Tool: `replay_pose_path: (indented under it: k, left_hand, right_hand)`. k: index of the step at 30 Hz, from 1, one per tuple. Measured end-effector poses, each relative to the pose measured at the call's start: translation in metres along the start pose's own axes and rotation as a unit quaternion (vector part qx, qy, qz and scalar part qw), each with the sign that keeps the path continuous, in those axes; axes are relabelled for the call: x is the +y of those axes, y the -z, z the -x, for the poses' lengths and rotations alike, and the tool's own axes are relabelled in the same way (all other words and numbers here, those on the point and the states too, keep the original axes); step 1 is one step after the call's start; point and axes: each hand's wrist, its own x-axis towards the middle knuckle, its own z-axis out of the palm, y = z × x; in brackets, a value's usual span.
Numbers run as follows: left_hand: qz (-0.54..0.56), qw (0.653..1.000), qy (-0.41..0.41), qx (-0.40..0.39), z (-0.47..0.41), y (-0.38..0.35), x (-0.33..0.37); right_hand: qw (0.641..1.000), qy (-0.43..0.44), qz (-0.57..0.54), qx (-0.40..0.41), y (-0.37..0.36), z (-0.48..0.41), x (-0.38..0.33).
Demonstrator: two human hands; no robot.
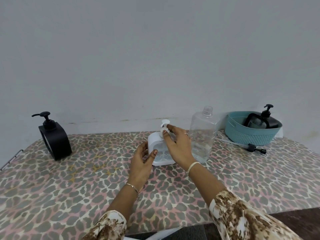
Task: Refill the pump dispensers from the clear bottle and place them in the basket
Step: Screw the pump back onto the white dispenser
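A white pump dispenser (161, 151) stands mid-table. My left hand (142, 163) holds its left side, thumb on the clear front. My right hand (178, 144) pinches the white pump head (164, 125) at its top. Just to the right stands the clear bottle (201, 135), uncapped, with a little liquid at the bottom. A black pump dispenser (55, 137) stands at the far left. Another black dispenser (261, 121) lies tilted in the teal basket (251, 134) at the back right.
A loose black pump with its long tube (249, 147) lies on the table in front of the basket. The table carries a leopard-print cover (86, 179) and meets a grey wall at the back. Its front edge shows at the lower right.
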Motion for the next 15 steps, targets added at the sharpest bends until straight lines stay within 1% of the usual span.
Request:
replay_pose_path:
  k: [2, 5, 8, 10, 13, 15]
  left_hand:
    - [0.000, 1.000, -0.001, 0.000, -0.0003, -0.0002, -0.0002]
    - [-0.001, 1.000, -0.002, 0.004, 0.0003, -0.0011, 0.0015]
    - [0.000, 1.000, -0.003, 0.019, 0.0012, -0.0018, 0.0023]
    - [0.005, 1.000, 0.001, 0.029, 0.0012, -0.0020, 0.0019]
    - [-0.005, 0.999, 0.008, 0.037, 0.0004, -0.0025, 0.0009]
    - [-0.008, 0.999, 0.009, 0.032, 0.0012, -0.0028, 0.0006]
  right_hand:
    - [0.999, -0.002, 0.033, 0.020, 0.0016, -0.0001, -0.0013]
    - [0.997, -0.019, 0.027, 0.068, 0.0010, -0.0018, -0.0056]
    - [0.996, -0.025, 0.010, 0.082, -0.0034, -0.0046, -0.0052]
    - [0.997, -0.016, 0.007, 0.069, -0.0023, -0.0060, -0.0045]
    - [0.999, -0.012, 0.035, 0.012, 0.0031, -0.0048, -0.0016]
    - [0.998, 0.005, 0.063, -0.014, 0.0061, -0.0016, -0.0019]
